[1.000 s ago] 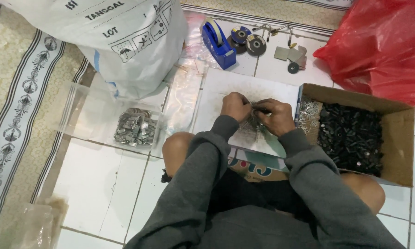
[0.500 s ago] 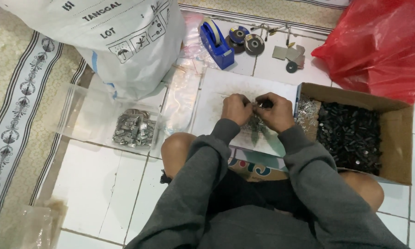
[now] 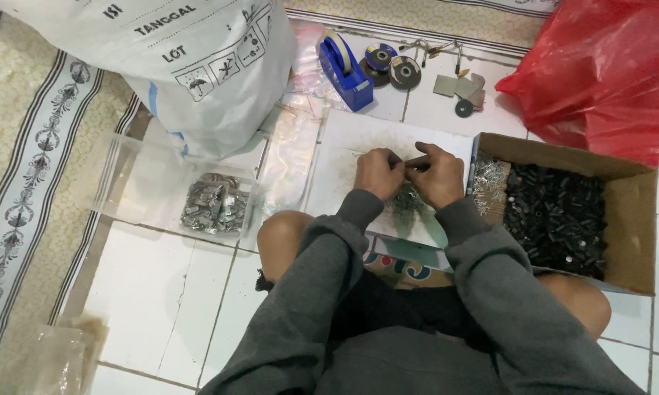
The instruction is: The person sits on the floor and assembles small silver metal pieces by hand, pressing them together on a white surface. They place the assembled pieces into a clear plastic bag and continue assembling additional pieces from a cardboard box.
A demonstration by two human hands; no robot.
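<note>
While both hands, left hand [image 3: 378, 172] and right hand [image 3: 438, 174], pinch together on a small metal clip [image 3: 410, 165], it looks light, stiff, slippery, best held by its edges.

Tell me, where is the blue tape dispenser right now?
In the head view, the blue tape dispenser stands on the floor ahead of the hands, between the big white sack and two round discs.

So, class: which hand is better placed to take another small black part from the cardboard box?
Probably the right hand: it sits beside the cardboard box of black parts, while the left hand is farther away.
</note>
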